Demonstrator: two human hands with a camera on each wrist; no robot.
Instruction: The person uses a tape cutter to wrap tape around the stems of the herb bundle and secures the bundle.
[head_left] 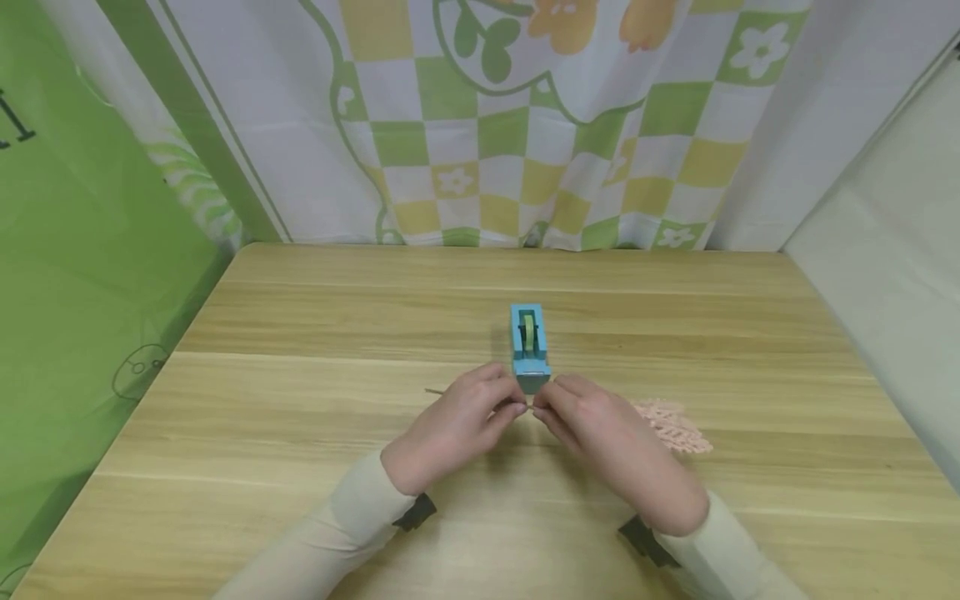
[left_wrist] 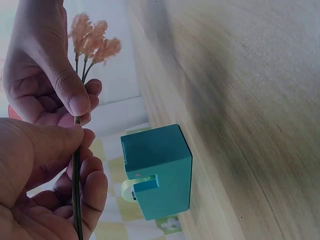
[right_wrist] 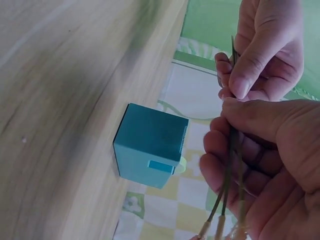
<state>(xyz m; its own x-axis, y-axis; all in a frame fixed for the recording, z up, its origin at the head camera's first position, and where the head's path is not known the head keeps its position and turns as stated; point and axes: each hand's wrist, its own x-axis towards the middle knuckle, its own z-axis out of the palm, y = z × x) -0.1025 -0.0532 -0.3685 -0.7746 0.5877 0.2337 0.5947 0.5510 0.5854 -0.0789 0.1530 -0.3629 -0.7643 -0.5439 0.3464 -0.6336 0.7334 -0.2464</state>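
Note:
A small bunch of artificial flowers, with feathery pink heads [left_wrist: 94, 40] and thin dark green stems [left_wrist: 76, 185], is held between both hands. My left hand [head_left: 465, 417] pinches the stems between thumb and fingertips, and their free end sticks out to its left. Close beside it, my right hand [head_left: 600, 425] pinches the same stems nearer the flower heads, thumb on top. The two sets of fingertips nearly meet. In the right wrist view the stems [right_wrist: 226, 185] fan apart below the right fingers. Just beyond the hands stands a blue tape dispenser [head_left: 531, 367] with a greenish tape roll [head_left: 528, 332].
The wooden table [head_left: 315, 333] spreads around the hands. A checked green, yellow and white curtain [head_left: 502, 167] hangs along its far edge. Green fabric [head_left: 90, 250] is at the left, and a pale panel [head_left: 892, 208] at the right.

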